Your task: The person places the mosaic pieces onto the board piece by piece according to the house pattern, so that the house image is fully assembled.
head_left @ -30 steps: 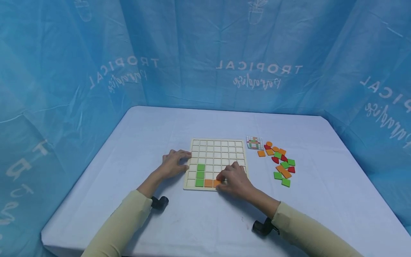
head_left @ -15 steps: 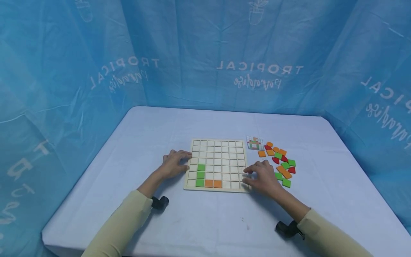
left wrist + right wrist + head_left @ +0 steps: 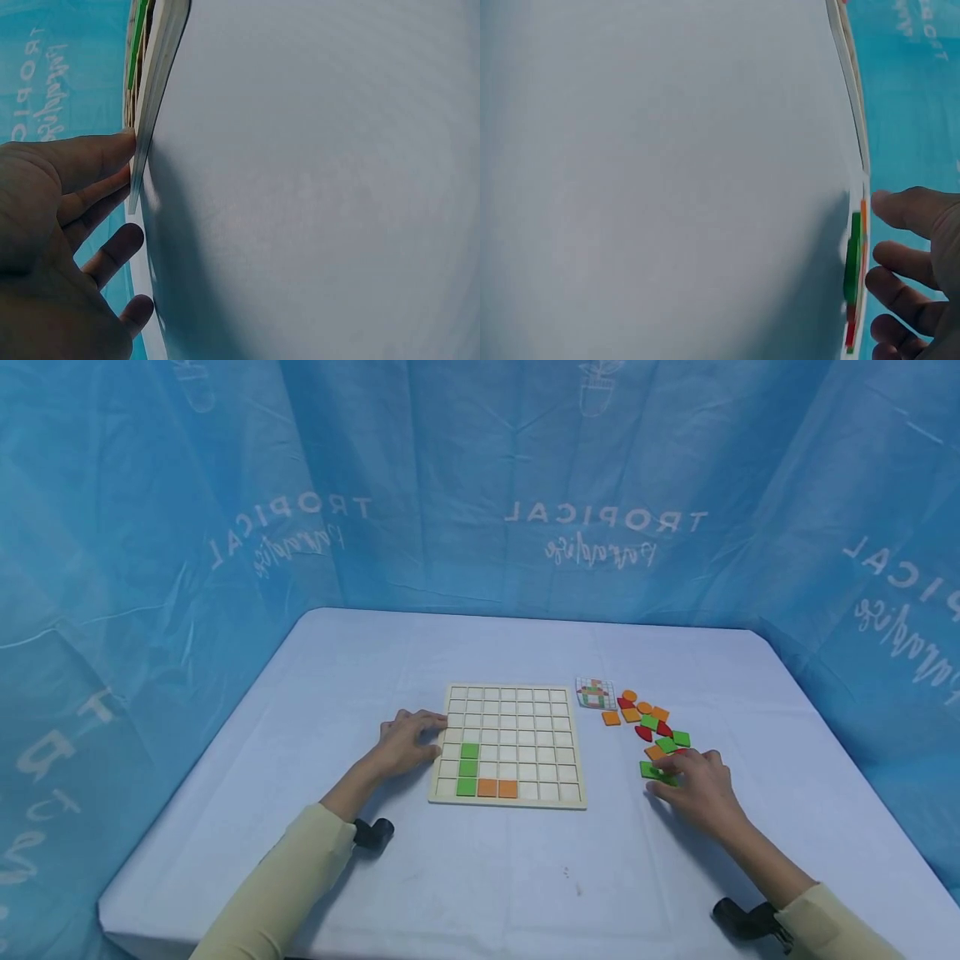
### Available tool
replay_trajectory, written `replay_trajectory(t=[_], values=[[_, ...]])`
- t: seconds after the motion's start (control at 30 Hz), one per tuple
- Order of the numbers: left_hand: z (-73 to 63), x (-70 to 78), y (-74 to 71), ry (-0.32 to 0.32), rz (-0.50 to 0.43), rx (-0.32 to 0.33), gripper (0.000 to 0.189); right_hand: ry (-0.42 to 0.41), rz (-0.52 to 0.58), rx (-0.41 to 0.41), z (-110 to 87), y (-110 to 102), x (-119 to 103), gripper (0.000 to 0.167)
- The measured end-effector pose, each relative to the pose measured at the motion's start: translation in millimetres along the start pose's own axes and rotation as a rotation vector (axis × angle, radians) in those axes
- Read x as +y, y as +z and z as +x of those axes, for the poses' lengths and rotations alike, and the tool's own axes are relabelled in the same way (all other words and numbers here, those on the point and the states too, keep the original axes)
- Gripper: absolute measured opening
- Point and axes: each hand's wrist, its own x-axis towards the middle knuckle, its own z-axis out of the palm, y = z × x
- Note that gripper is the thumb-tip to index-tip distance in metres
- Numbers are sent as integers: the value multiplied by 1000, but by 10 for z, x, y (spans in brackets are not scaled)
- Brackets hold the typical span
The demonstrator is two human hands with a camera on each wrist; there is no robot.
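A pale wooden grid board [image 3: 525, 723] lies on the table. Three green square tiles [image 3: 468, 768] stand in a column near its left side, and two orange square tiles [image 3: 497, 787] sit in its bottom row. My left hand [image 3: 406, 743] rests against the board's left edge, and the left wrist view shows the thumb [image 3: 105, 154] at that edge. My right hand [image 3: 701, 789] hovers over the near end of the loose tiles, thumb and fingers apart close over a green tile [image 3: 649, 770]. It partly covers another green tile and a red piece.
Loose orange [image 3: 611, 718], green [image 3: 681, 738] and red [image 3: 643, 733] pieces lie scattered right of the board. A small printed pattern card [image 3: 596, 693] is by the board's upper right corner. Blue curtains [image 3: 480, 485] surround the white-covered table [image 3: 480, 877].
My right hand has let go of the second orange tile in the bottom row and moved right, off the board to the loose tiles. The left hand has stayed in place.
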Motion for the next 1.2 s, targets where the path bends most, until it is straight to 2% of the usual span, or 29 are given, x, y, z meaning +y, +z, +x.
replay_trajectory(t=[0.17, 0.4, 1.2], values=[[0, -8, -1, 3, -11, -1, 44, 17, -13, -4, -71, -41, 108, 38], [-1, -26, 5, 3, -18, -9, 43, -1, -4, -9, -110, -49, 179, 35], [6, -23, 0, -2, -10, -7, 43, -29, 2, -18, -118, 14, 190, 33]])
